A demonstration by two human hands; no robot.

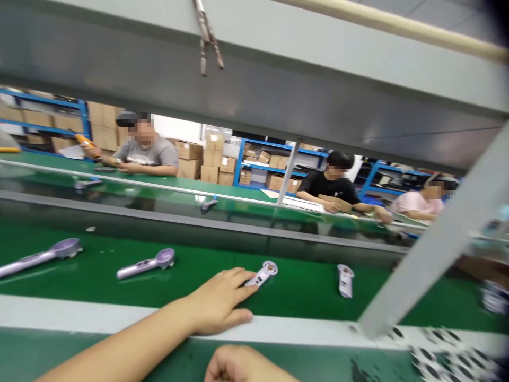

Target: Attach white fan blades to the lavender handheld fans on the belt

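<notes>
The left hand (pixel 217 302) is laid out over a green conveyor belt (pixel 294 289), and its grip is open, with the fingers extended and nothing closed in them. Its fingertips (pixel 249 277) are placed against the narrow end of a white wand-shaped casing (pixel 265 272), which lies on the belt. The right hand (pixel 238 366) is cut off by the lower edge of the view; its fingers appear curled, but the state of its grip cannot be told. It is placed below the white belt edge (pixel 119 313).

A second white casing (pixel 345 280) is seen further along the belt, to the right. Two lilac-and-silver wands (pixel 147 263) (pixel 40 260) are laid on the left. A heap of white pieces marked with dark ovals (pixel 449 355) is seen at lower right.

Beyond a second belt (pixel 159 188), three seated co-workers (pixel 145 148) (pixel 330 185) (pixel 429 196) are seen, with cardboard boxes (pixel 214 164) on blue shelving (pixel 278 159) behind them. Pliers (pixel 207 34) hang from a grey beam (pixel 254 79).
</notes>
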